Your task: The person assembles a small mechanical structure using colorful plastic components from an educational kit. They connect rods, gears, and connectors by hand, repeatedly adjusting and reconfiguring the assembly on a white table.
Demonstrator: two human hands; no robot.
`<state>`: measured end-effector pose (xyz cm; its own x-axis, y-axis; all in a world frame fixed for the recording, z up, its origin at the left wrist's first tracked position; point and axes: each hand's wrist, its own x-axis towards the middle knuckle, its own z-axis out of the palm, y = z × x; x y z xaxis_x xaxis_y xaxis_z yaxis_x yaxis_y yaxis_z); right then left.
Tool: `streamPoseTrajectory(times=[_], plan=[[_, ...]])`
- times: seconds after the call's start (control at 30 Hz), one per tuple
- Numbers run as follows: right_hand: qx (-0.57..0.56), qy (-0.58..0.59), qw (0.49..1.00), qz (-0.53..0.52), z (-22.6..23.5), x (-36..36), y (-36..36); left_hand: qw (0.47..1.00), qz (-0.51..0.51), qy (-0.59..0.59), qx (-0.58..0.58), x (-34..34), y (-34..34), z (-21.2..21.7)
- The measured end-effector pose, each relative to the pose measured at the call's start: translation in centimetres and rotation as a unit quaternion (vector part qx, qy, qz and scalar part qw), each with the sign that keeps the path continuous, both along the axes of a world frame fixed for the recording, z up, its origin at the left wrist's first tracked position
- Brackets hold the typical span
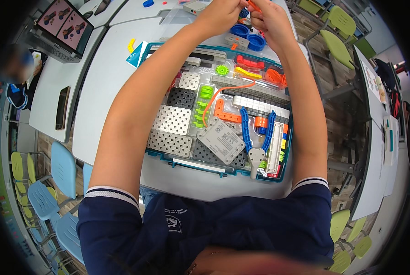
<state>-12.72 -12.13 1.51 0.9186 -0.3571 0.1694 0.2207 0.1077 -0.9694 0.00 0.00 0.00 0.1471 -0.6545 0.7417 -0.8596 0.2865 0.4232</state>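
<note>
Gripping fingers: the right hand [273, 24] is closed, its fingertips pinching a small orange piece [254, 6]; the left hand [222, 17] has its fingers curled beside it, but I cannot tell whether they grip anything.
Orange piece: bright, plain orange and narrow in its visible part, at the top edge between the two hands; fingers and the picture's edge hide its full shape.
Just below the hands: two round, deep-blue cups [256, 42] and a light grey block [236, 42] with an orange part on it, beyond the far rim of the kit.
Kit: a teal-rimmed bin [285, 172] before the person, with a clear tray of parts.
Orange cable: a thin cable [226, 87] curving over the tray.
Grey battery-like pack: a squarish pack [222, 141] with printed markings, lying askew on dark perforated plates.
Tool: two blue arms splayed from a grey head, the plier-like tool [256, 156] lies near the right side.
Green gear: a small, toothed gear [222, 69] in the tray.
Left table: an open laptop [60, 32] and a dark phone [62, 108].
</note>
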Motion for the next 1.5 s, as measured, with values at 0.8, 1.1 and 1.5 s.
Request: streamPoseTrajectory(times=[0.8, 1.1, 1.5], plan=[[-0.223, -0.065, 0.970, -0.073, -1.9, 1.2, -1.3, 0.909, -0.121, 0.399, -0.030, 2.8, -1.1, 1.3], [-0.170, -0.086, 0.981, -0.044, -1.7, 1.1, -1.6, 0.946, -0.102, 0.297, 0.081, 2.4, 0.1, 2.6], [-0.261, 0.041, 0.962, -0.064, 0.0, -0.6, -1.2, 0.981, 0.034, 0.115, 0.151, 1.5, 1.0, 3.9]])
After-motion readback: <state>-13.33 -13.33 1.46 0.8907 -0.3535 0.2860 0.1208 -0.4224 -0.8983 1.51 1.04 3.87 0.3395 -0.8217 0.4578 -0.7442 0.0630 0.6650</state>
